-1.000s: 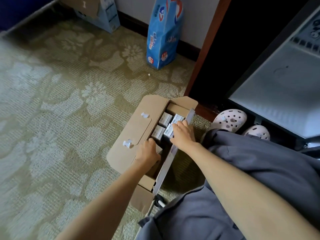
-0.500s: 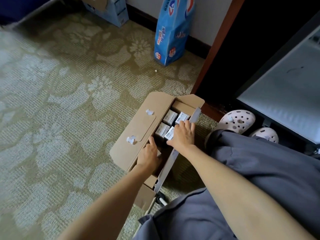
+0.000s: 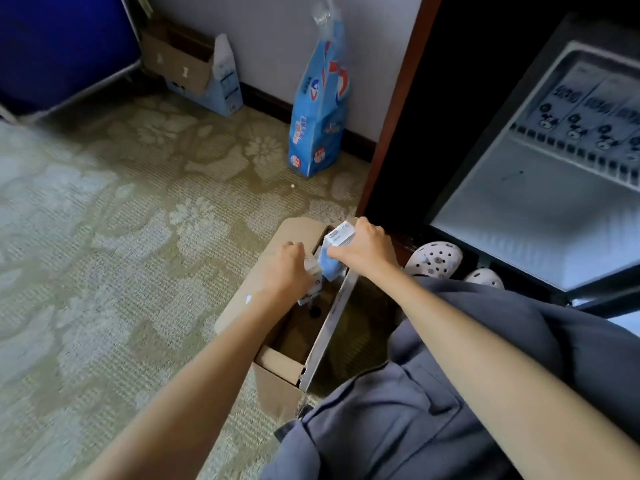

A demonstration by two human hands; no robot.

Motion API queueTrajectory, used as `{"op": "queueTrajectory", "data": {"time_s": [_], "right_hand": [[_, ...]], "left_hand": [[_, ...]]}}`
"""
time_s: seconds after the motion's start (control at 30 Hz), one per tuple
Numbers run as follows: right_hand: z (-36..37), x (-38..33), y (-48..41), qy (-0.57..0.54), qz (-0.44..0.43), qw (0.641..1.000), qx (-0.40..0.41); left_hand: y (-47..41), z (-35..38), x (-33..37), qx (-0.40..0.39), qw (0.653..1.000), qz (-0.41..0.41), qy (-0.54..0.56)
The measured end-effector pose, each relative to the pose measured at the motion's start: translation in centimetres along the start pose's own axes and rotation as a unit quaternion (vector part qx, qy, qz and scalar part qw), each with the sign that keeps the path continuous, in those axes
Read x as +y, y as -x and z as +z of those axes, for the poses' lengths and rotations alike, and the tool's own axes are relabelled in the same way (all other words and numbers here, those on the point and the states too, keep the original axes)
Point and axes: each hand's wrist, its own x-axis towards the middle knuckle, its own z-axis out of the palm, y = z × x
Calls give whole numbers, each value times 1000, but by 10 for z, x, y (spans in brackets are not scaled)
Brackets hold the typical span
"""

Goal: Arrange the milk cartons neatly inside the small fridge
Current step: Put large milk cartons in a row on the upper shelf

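We were in a lived-in room: floral carpet (image 3: 104, 237), dark skirting board (image 3: 263, 98), a small fridge (image 3: 519, 195) standing open.

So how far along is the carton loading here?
Done: a row of cartons stands at the back of the fridge. In hand: right hand holds a blue milk carton, left hand grips a second carton, over the cardboard box. Left: placing both on the shelf.

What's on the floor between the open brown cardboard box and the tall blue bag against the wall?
In the head view, only bare green floral carpet, plus one white speck near the blue bag.
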Motion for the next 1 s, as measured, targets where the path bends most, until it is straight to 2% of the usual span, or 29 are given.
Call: {"op": "queueTrajectory", "data": {"time_s": [0.23, 0.4, 0.57, 1.0], "right_hand": [[-89, 12, 20, -70, -20, 985, 154], [-154, 47, 26, -139, -18, 962, 235], [-200, 94, 28, -181, 12, 935, 306], [-250, 236, -5, -178, 112, 883, 420]], "left_hand": [[6, -58, 77, 83, 991, 103, 36], [4, -77, 143, 137, 968, 207, 26], [-5, -74, 212, 116, 949, 291, 10], [-48, -9, 375, 26, 921, 389, -11]]}}
